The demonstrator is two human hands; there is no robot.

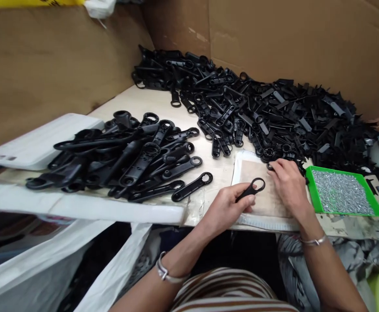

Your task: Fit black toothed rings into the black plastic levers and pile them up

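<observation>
My left hand [233, 203] is closed around a black plastic handle [258, 185], its ring end pointing up and to the right. Over the far edge of a beige work pad [254, 208], my right hand [287, 184] has its fingers bent together on a small black ring-shaped part [269, 166], mostly covered by the fingertips. Just beyond those fingers lie several toothed black rings [269, 153]. To the left of my left hand, a single black handle [192, 187] rests at the edge of a heap of similar handles [137, 160].
A green tray [315, 190] of small silvery metal pieces stands right of the pad. Behind it spreads a large pile of black plastic parts [293, 112] against a cardboard wall [300, 39]. A white plastic case [36, 143] lies at left, near the foam-covered table edge [79, 203].
</observation>
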